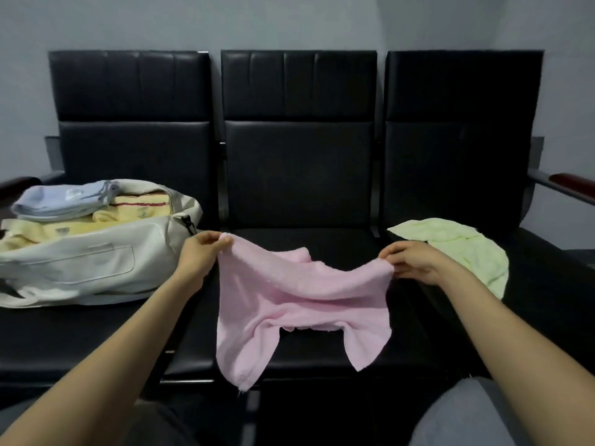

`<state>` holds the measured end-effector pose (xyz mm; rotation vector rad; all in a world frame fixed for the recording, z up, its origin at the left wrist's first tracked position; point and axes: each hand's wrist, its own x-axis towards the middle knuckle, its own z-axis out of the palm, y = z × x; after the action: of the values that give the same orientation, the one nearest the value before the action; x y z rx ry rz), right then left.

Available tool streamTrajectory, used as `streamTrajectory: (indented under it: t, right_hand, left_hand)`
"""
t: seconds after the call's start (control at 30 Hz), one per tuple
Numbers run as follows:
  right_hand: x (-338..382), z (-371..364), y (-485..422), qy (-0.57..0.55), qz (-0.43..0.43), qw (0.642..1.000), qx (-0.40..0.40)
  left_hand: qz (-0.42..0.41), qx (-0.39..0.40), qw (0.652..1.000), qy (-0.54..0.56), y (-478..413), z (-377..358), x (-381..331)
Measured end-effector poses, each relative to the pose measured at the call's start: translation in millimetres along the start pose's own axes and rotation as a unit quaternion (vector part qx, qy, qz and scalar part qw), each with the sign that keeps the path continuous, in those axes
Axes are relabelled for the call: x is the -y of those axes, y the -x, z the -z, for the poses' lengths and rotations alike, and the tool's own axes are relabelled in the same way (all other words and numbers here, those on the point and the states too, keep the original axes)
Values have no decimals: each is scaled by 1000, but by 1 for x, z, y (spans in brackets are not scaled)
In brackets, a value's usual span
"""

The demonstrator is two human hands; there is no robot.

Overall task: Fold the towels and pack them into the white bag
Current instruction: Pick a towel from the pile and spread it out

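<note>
Pink towel [302,304], two hands [201,252] [415,263], one bag [80,268]

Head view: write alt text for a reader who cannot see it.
A person holds a pink towel up by its top corners, left grip and right grip pinching one each, over the middle seat. An open white bag on the left seat holds a folded blue towel and yellow towels; a green towel lies crumpled on the right.

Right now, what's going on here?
A person holds a pink towel up over the middle seat, the left hand and right hand each pinching a top corner. The white bag on the left seat holds a folded blue towel and yellow towel. A green towel lies unfolded on the right seat.
</note>
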<state>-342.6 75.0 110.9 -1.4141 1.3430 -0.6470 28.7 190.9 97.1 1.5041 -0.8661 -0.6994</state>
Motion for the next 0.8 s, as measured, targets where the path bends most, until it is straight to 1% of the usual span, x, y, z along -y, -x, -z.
streamTrajectory:
  t: [0.07, 0.13, 0.23, 0.3, 0.33, 0.4, 0.47, 0.53, 0.6, 0.7, 0.8]
  right_hand:
    - [33, 9, 13, -111, 58, 992, -25]
    - [67, 18, 27, -205, 101, 972, -53]
    - [109, 36, 45, -314, 150, 935, -62]
    - [131, 49, 61, -358, 176, 916, -49]
    - [140, 54, 68, -363, 192, 911, -44]
    - [150, 62, 78, -333, 226, 913, -60]
    - [155, 65, 84, -246, 262, 927, -108]
    - [159, 65, 87, -159, 288, 933, -147]
    - [163, 64, 90, -125, 291, 936, -153]
    - [167, 65, 93, -153, 274, 940, -134]
    - [168, 67, 92, -207, 268, 934, -112]
  left_hand:
    - [-20, 12, 999, 27, 3, 3, -31]
    - [-44, 2, 998, 42, 8, 5, -68]
    - [-71, -17, 992, 102, 12, 11, -121]
    - [-93, -30, 987, 127, 14, 19, -150]
    - [-99, -34, 986, 130, 16, 24, -162]
    - [-121, -47, 984, 124, 17, 32, -181]
    - [-144, -56, 984, 93, 18, 36, -193]
    - [-149, -58, 985, 71, 18, 39, -198]
    - [-145, -60, 987, 48, 19, 40, -203]
    - [-139, -68, 987, 48, 17, 46, -204]
    - [-140, -29, 987, 68, 27, 48, -206]
